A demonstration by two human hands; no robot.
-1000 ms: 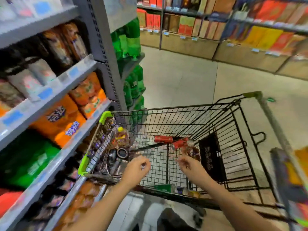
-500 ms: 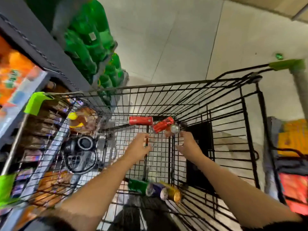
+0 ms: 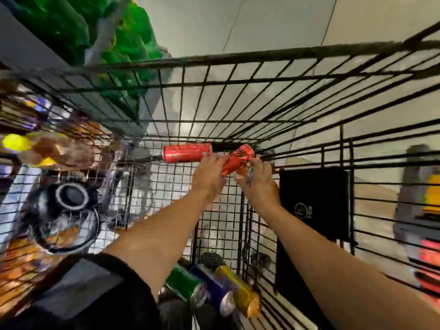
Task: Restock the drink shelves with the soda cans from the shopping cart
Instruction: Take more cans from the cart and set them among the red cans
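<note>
Two red soda cans lie at the far end of the black wire shopping cart (image 3: pixel 238 57). One red can (image 3: pixel 188 152) lies flat on the cart floor. The other, a tilted red can (image 3: pixel 239 156), sits between my hands. My left hand (image 3: pixel 209 175) grips its lower end. My right hand (image 3: pixel 259 184) curls round a silver-ended can (image 3: pixel 248 173), mostly hidden and blurred. Green (image 3: pixel 182 282), blue (image 3: pixel 213 288) and yellow (image 3: pixel 240 297) cans lie at the cart's near end, under my arms.
A black box (image 3: pixel 314 201) stands against the cart's right wall. A black round device (image 3: pixel 69 201) and a yellow-capped bottle (image 3: pixel 16 141) lie in the left part. Green soda bottles (image 3: pixel 119 44) fill the shelf beyond the cart's left corner. Pale floor tiles lie ahead.
I have leaned further over the cart. Both hands have reached forward to the far end and closed in on the tilted red can and the can beside it.
</note>
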